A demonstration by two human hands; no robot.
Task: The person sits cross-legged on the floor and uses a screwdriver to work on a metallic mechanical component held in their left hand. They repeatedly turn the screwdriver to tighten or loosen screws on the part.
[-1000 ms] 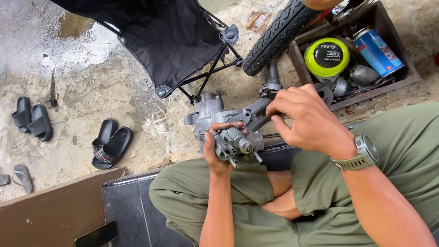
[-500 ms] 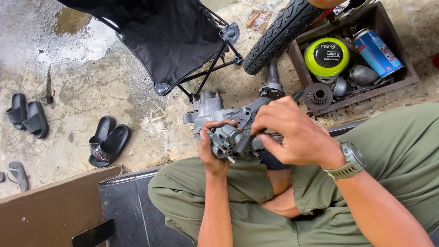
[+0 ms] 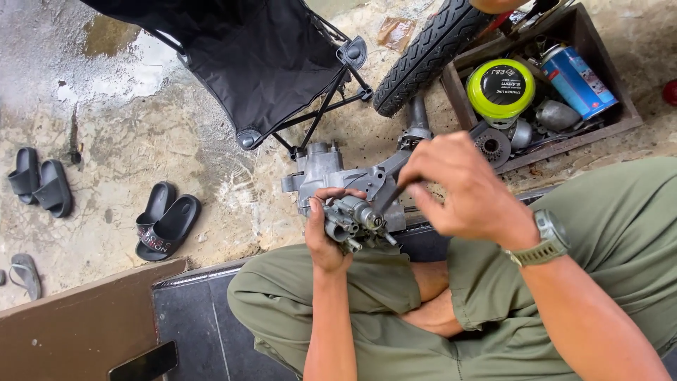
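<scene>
Since the earlier frame the right hand [image 3: 462,187] has lifted slightly off the carburetor [image 3: 352,222], so a thin dark tool [image 3: 391,197] now shows between them. Carburetor: one, small, grey metal, held over the lap in front of the knees; its long axis runs roughly left to right, a round port facing the camera. Left hand [image 3: 324,236]: closed around the carburetor from below, thumb over the top. Right hand: fingers pinched shut on the tool's upper end; the tool slants down and left, tip at the carburetor. Engine casing [image 3: 331,173]: one, grey, on the floor just behind the carburetor. Tyre [image 3: 430,53]: one, black, treaded, leaning beside a wooden box [image 3: 462,99]. In the box: one round green-and-black tin [image 3: 502,88], one blue can [image 3: 575,77], several metal parts, uncounted. Folding chair [image 3: 261,63]: one, black. Sandals: two black pairs [image 3: 166,222] [image 3: 39,183] on the concrete, plus one grey single [image 3: 25,275] at the left edge. Watch [image 3: 546,240]: one, olive strap, right wrist.
</scene>
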